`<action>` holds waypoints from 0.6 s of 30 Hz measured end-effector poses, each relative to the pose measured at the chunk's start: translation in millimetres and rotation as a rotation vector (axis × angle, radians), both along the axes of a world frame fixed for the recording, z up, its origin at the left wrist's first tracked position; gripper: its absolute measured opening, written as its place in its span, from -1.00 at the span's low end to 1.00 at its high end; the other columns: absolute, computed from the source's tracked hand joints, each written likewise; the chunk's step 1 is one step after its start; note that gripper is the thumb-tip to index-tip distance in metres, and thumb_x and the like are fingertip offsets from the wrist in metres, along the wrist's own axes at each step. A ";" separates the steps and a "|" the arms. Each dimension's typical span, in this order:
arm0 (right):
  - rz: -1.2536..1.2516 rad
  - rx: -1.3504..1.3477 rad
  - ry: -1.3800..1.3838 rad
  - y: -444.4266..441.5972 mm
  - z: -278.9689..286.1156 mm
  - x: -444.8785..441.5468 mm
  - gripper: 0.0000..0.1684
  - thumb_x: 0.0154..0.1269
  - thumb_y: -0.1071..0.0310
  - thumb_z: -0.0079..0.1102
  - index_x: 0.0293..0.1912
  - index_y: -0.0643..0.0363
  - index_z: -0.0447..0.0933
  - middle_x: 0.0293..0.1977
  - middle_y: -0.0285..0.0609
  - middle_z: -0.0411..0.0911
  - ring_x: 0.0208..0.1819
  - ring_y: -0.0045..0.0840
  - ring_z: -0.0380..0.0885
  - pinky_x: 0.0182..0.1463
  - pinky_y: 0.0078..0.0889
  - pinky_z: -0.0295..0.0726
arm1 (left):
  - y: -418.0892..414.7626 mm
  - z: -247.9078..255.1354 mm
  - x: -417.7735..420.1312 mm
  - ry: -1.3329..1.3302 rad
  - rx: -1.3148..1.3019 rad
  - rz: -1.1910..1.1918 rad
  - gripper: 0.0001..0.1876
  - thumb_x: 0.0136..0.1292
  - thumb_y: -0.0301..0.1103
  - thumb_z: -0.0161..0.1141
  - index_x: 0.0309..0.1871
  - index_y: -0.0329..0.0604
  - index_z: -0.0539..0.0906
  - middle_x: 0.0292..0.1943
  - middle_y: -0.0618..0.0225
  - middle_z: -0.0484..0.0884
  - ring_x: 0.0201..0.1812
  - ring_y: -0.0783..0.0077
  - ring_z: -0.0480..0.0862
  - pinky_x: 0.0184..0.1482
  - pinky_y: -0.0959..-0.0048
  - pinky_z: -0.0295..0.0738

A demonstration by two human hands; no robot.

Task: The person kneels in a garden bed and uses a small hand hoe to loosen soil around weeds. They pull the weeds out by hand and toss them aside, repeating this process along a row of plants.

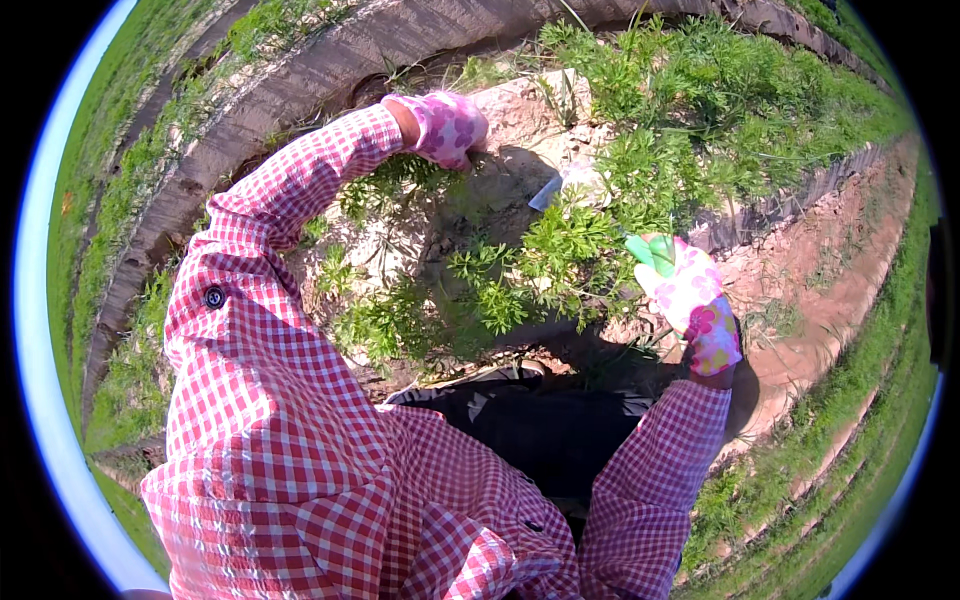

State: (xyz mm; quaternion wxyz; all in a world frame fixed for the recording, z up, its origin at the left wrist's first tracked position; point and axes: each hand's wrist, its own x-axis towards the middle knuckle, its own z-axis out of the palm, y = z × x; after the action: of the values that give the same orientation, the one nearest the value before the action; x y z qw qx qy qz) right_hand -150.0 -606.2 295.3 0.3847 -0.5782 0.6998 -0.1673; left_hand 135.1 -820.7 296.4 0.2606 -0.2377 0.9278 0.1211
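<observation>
My left hand [448, 130], in a pink and white flowered glove, is low over the pale soil at the upper middle. Its fingers point away from the camera, so whether they hold anything is hidden. At the right, my right hand [688, 294], in a similar flowered glove, grips a green tool handle [652, 253]. A flat metal blade [546, 193] shows among the leaves up and left of that handle; foliage covers the part between. Feathery green plants [562, 262] grow between my two hands.
Denser feathery plants [697, 82] fill the upper right. A furrow [817, 247] of reddish soil runs along the right, and another shaded furrow [225, 127] curves along the left and top. My dark-trousered legs [540, 435] are folded close to the plants.
</observation>
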 end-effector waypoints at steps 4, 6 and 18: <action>-0.036 -0.025 0.003 5.1 1.6 -8.0 -0.60 0.20 0.39 0.20 0.06 0.21 0.51 -0.31 -0.33 0.61 -0.38 -0.70 0.50 -0.28 -0.58 0.50 | 18.4 -9.0 49.5 0.150 -0.035 -0.049 -0.85 0.02 -0.33 0.25 -0.37 -0.18 0.64 -0.32 0.12 0.65 -0.11 -0.01 0.63 -0.06 0.19 0.55; 0.011 -0.104 -0.059 3.7 1.0 1.6 -0.61 0.20 0.40 0.21 0.05 0.22 0.51 -0.27 -0.31 0.62 -0.38 -0.72 0.51 -0.31 -0.60 0.50 | 26.2 -15.9 75.4 0.283 0.062 0.062 -0.85 0.04 -0.33 0.25 -0.37 -0.20 0.64 -0.31 0.10 0.65 0.00 -0.06 0.58 0.08 0.18 0.50; -0.193 -0.331 -0.143 -19.3 -12.5 56.5 -0.61 0.14 0.30 0.24 -0.04 0.25 0.54 -0.29 -0.01 0.64 -0.29 -0.24 0.64 -0.17 -0.33 0.58 | -1.1 20.4 33.7 0.672 -0.613 0.086 -0.58 0.28 -0.11 0.18 0.09 -0.18 0.57 0.15 0.10 0.52 0.29 0.08 0.38 0.27 0.19 0.33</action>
State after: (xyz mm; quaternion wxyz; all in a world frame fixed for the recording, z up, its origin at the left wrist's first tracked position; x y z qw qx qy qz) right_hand -93.5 -625.4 282.8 0.3155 -0.5502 0.6859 -0.3567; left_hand 168.8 -821.9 316.8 -0.1424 -0.2898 0.9432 -0.0779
